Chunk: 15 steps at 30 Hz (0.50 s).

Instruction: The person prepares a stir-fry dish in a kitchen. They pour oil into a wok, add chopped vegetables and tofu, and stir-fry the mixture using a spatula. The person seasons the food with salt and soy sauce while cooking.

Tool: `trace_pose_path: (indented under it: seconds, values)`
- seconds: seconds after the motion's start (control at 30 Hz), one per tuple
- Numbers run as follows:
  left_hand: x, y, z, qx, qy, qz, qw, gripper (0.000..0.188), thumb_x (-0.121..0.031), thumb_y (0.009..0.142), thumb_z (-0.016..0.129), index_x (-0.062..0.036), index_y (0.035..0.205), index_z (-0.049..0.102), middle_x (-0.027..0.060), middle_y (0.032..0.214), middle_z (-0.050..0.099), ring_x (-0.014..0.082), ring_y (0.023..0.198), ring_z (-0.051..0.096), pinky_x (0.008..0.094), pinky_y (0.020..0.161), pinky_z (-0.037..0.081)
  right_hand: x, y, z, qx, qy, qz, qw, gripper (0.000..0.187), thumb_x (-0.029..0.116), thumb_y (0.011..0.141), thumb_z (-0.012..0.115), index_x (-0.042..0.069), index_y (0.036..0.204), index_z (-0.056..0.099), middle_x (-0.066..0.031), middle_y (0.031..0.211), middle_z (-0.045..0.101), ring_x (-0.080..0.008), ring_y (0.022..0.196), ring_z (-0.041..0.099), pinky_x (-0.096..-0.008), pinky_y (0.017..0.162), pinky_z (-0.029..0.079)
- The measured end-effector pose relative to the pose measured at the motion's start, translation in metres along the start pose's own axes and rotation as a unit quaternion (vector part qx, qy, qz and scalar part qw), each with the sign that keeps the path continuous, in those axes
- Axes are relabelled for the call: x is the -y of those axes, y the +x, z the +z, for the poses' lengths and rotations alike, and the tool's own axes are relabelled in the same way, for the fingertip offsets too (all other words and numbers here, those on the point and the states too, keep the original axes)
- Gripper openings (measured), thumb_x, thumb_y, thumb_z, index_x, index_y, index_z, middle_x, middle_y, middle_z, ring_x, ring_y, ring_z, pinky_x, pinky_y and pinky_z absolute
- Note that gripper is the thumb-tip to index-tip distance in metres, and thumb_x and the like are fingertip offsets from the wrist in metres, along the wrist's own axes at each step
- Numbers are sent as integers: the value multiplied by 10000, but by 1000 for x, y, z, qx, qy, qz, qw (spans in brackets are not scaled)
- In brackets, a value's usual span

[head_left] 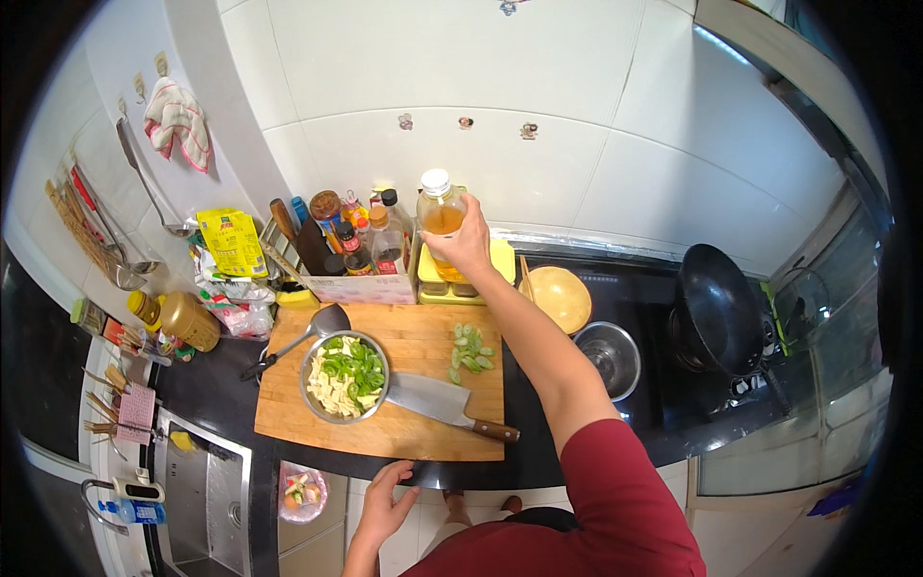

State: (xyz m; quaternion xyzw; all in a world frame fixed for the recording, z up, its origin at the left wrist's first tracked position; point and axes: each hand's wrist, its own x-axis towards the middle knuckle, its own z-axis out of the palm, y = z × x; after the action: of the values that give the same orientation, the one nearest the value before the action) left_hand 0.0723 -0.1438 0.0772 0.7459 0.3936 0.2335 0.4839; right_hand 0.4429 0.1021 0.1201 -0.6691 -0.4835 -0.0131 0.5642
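Note:
My right hand is wrapped round a clear bottle with a white cap and amber liquid. It holds the bottle upright over the yellow-lidded box at the back; whether the base touches the box is hidden. My left hand is empty, fingers apart, at the front edge of the wooden cutting board. On the board stands a steel bowl of cut green peppers and pale yellowish pieces. A cleaver lies beside it, and sliced scallions are farther right.
Seasoning bottles crowd a box left of my right hand. A black spatula rests behind the bowl. To the right are a yellow bowl, a steel basin and a black wok. The sink is at lower left.

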Motion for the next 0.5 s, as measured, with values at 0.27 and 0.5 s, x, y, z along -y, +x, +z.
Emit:
trace_pose_path:
  seconds: [0.27,0.5]
  values:
    - [-1,46,-8,39,39,52,997,410,-42,823,721,18,1208,594,174,1095,643,286,985,651,352,859,511,-35,5,30,-32,17,41,999,1050,361,608,903,-68,1382,336,-297,1336,481,-420,1257,482,-448,1060,408]
    - [-25,100,5,25,15,101,994,414,45,802,685,13,1203,586,154,1130,625,257,1013,625,337,888,486,-19,5,6,74,4,85,994,1257,416,613,894,-87,1490,147,-320,1471,355,-445,1354,387,-447,1132,340]
